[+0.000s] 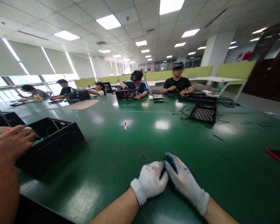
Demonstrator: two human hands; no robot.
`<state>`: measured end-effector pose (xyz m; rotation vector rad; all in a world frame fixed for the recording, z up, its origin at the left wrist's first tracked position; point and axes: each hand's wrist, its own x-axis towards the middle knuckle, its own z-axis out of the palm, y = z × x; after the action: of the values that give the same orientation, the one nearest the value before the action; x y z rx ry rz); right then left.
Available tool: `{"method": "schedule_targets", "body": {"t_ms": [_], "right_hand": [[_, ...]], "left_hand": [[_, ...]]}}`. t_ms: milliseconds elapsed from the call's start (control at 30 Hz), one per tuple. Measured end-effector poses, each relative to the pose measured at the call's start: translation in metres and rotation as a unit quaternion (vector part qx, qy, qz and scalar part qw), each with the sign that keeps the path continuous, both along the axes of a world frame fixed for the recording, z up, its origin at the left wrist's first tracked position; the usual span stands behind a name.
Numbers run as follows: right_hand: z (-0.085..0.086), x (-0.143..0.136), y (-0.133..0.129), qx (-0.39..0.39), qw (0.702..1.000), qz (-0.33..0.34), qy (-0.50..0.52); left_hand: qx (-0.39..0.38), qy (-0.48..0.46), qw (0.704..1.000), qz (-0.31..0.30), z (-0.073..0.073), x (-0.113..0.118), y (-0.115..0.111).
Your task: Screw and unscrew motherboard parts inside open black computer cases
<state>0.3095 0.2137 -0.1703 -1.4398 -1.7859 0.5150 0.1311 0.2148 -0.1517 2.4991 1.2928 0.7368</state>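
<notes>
Both of my hands wear white gloves with blue palms and rest close together over the green table (pixel 107 161). My left hand (pixel 152 179) is closed, its fingers curled under toward the right glove. Whatever it may hold is hidden. My right hand (pixel 180 174) is partly bent, with a gap between thumb and fingers and nothing visible in it. Its thumb side meets the fingertips of my left hand. Farther up the table, beyond both hands, lies a small memory stick (pixel 125 125).
At left, a co-worker's bare hand (pixel 16 140) reaches into an open black computer case (pixel 53 146). A black tray-like case part (pixel 203 113) and loose cables (pixel 227 102) lie at right. A red-edged black mat (pixel 278 157) is near the right edge. Several people work across the table.
</notes>
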Motion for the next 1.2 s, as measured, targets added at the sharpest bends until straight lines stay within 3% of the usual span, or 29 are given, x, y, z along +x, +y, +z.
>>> {"method": "schedule_targets", "body": {"t_ms": [533, 867, 1200], "right_hand": [[-0.013, 0.001, 0.004, 0.025, 1.000, -0.011, -0.005], [0.001, -0.001, 0.000, -0.009, 1.000, -0.012, -0.006], [-0.002, 0.000, 0.001, -0.008, 1.000, -0.003, -0.002]], "left_hand": [[0.008, -0.018, 1.000, 0.003, 0.000, 0.000, 0.000], [0.009, -0.021, 1.000, -0.001, -0.001, 0.000, -0.001], [0.013, -0.010, 1.000, -0.008, -0.004, 0.000, 0.002]]}}
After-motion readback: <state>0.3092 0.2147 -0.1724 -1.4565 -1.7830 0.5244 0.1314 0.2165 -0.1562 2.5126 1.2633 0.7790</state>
